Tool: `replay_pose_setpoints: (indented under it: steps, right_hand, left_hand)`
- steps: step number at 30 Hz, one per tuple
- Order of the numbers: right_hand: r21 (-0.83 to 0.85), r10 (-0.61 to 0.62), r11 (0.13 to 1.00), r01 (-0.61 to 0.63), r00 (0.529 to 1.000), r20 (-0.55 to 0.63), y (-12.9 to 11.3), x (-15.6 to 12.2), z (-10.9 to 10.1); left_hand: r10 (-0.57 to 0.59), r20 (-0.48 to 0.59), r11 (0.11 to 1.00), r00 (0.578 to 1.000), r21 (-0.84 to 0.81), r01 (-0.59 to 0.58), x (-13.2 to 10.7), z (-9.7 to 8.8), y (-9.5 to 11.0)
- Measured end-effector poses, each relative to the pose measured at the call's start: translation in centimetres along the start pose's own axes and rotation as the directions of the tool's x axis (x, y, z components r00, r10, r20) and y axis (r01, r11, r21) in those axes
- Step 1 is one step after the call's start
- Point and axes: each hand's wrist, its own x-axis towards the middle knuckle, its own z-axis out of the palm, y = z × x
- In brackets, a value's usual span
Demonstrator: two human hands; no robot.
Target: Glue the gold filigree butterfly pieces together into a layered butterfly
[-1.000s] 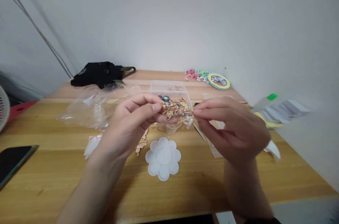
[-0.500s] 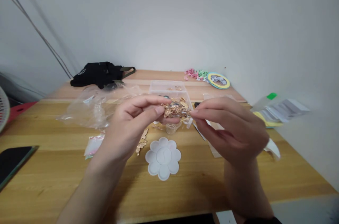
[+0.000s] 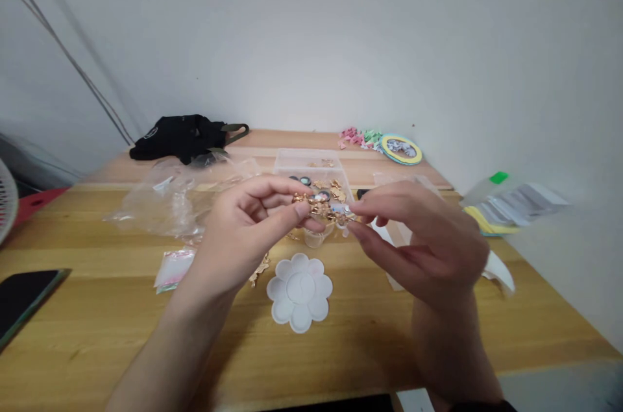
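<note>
Above the desk, my left hand (image 3: 233, 224) pinches a cluster of gold metal ornaments (image 3: 318, 207) between thumb and fingers. My right hand (image 3: 423, 243) is at the cluster's right end, thumb and forefinger closed around its edge; the exact contact is too small to make out. Behind the hands sits a clear plastic box (image 3: 348, 172) with more gold pieces and small dark round pieces in it. Below is a white flower-shaped palette (image 3: 300, 292). Several gold ornaments (image 3: 260, 271) lie partly hidden by my left wrist. A small clear cup (image 3: 315, 239) stands just under the fingers.
Clear plastic bags (image 3: 170, 198) and a black cloth bag (image 3: 180, 136) lie at the left. A small packet (image 3: 172, 269) and a phone (image 3: 29, 298) are nearer. Pink and green bits (image 3: 355, 136) lie beside a round yellow-rimmed item (image 3: 400, 148). Packets (image 3: 516, 204) are at the right.
The gold cluster has turned and spread out in the fingers. My right thumb and forefinger have parted a little, the thumb dropping lower. More of the box's round pieces show.
</note>
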Motion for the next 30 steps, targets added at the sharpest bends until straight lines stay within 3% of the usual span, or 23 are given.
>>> replay_pose_setpoints:
  steps: [11, 18, 24, 30]
  right_hand:
    - [0.074, 0.066, 0.994, -0.075, 0.991, 0.117, 0.3, 0.0, -0.04]
    - [0.086, 0.154, 0.98, -0.18, 0.957, 0.247, 0.41, 0.01, -0.11]
    - [0.103, 0.155, 0.978, -0.184, 0.958, 0.243, 0.63, -0.06, -0.07]
    - [0.105, 0.14, 0.98, -0.167, 0.965, 0.222, 0.55, 0.02, -0.25]
  left_hand:
    - [0.002, -0.018, 1.0, 1.0, 0.023, -0.002, -0.04, 0.0, 0.07]
    - [0.036, -0.022, 0.998, 0.999, 0.042, -0.035, -0.19, 0.13, 0.11]
    - [0.101, -0.047, 0.989, 0.994, 0.117, -0.095, -0.69, 0.42, 0.43]
    - [0.088, -0.019, 0.99, 0.996, 0.112, -0.086, -0.78, 0.41, 0.57]
